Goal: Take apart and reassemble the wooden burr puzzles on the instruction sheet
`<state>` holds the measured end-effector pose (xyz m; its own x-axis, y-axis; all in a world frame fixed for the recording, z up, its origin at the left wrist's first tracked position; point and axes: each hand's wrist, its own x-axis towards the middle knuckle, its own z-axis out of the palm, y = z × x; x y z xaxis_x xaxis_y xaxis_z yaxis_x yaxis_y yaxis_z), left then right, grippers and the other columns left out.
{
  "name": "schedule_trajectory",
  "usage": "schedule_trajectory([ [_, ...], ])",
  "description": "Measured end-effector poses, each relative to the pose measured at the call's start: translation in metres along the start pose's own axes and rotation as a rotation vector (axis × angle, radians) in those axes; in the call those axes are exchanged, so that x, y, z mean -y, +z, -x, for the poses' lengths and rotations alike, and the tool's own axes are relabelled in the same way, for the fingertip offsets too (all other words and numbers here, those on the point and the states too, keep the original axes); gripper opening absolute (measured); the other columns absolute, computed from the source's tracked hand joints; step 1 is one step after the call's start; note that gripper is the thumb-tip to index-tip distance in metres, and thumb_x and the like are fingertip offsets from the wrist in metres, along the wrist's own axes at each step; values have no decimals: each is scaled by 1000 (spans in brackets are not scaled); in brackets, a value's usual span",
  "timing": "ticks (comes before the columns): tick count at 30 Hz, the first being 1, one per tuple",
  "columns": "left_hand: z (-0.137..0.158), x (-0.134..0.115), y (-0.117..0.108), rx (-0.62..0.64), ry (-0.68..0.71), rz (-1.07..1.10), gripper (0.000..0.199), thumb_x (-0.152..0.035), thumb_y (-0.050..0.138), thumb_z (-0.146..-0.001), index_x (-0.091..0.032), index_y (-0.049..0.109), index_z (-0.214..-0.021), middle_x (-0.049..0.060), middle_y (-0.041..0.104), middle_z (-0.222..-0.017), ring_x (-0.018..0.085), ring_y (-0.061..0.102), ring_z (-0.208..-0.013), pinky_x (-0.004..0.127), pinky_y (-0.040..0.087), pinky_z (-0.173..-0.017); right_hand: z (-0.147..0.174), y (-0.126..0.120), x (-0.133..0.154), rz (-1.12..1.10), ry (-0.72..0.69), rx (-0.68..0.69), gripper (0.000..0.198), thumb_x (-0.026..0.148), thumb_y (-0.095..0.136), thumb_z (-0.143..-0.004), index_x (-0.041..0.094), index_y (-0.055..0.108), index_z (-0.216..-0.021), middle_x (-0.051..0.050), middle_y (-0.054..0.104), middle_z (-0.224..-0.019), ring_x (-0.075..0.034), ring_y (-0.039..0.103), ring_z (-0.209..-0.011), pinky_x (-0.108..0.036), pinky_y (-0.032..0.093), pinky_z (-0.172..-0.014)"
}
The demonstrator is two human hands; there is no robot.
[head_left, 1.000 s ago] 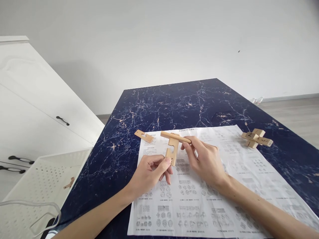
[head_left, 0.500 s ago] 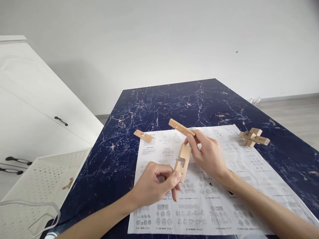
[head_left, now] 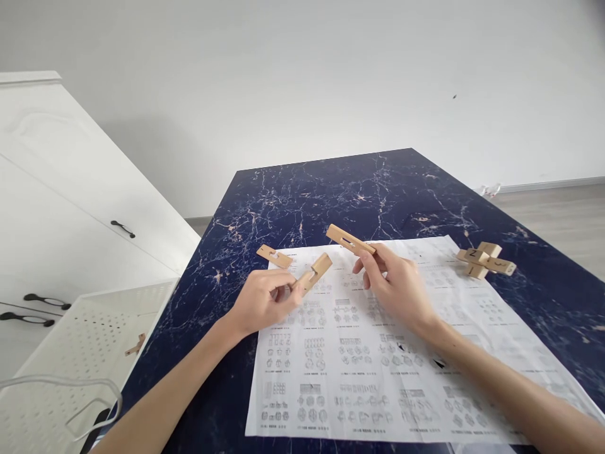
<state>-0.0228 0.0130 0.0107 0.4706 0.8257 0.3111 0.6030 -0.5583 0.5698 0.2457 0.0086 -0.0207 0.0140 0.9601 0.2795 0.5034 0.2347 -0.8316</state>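
Pinching a notched block [head_left: 322, 267] in the left hand [head_left: 268, 301]; right hand [head_left: 401, 287] grips a slotted block [head_left: 337, 234] by its near end. Hands apart, blocks not touching, both up over the far side of the sheet [head_left: 363, 372]. Thin piece [head_left: 265, 253] lies at its far left corner, numbered cross [head_left: 483, 258] by its far right. Notched block's near end is hidden by fingers, full shape hard to tell.

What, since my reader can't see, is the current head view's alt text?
The left hand holds a notched wooden piece, the right hand a slotted one, above a printed sheet on a blue table. A third piece lies at the sheet's far-left corner, a numbered wooden cross at right.
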Motion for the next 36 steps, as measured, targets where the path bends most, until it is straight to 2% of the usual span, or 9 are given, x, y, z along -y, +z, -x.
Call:
schedule_trajectory([
  [8,-8,26,-20,-121,-121,36,40,-36,49,-105,-19,57,-69,-2,57,-62,12,49,-53,25,37,-53,1,-1,1,-17,38,35,35,49,46,-111,22,64,-98,-6,78,-84,-16,64,-52,-29,43,-46],
  [16,-8,56,-43,-44,-204,42,45,-43,38,-107,-22,39,-67,-4,43,-57,12,43,-48,27,36,-51,1,-2,5,-3,54,52,37,51,43,-111,24,62,-95,-5,78,-82,-17,63,-53,-31,44,-50],
  [20,-8,66,-45,20,-221,-64,43,-43,40,-103,-23,36,-65,-3,40,-57,12,39,-48,29,30,-52,1,-2,7,-3,55,66,37,51,42,-111,24,62,-94,-5,78,-81,-17,63,-53,-31,44,-51],
  [25,-9,71,-44,0,-265,-290,45,-45,45,-101,-23,33,-65,-3,39,-55,14,36,-50,32,24,-57,1,-3,10,14,54,67,36,47,42,-110,24,61,-90,-2,74,-72,-17,61,-50,-31,42,-52],
  [31,-10,69,-41,11,-349,-511,48,-49,47,-99,-23,33,-61,1,50,-54,18,44,-50,31,22,-57,2,-3,9,36,52,72,36,47,42,-110,24,60,-89,0,71,-68,-16,58,-48,-31,39,-52],
  [36,-10,69,-40,25,-374,-607,49,-48,47,-100,-22,39,-60,2,56,-54,20,51,-50,30,21,-56,2,-2,9,41,60,82,34,46,43,-110,24,60,-89,0,72,-69,-16,58,-49,-31,38,-51],
])
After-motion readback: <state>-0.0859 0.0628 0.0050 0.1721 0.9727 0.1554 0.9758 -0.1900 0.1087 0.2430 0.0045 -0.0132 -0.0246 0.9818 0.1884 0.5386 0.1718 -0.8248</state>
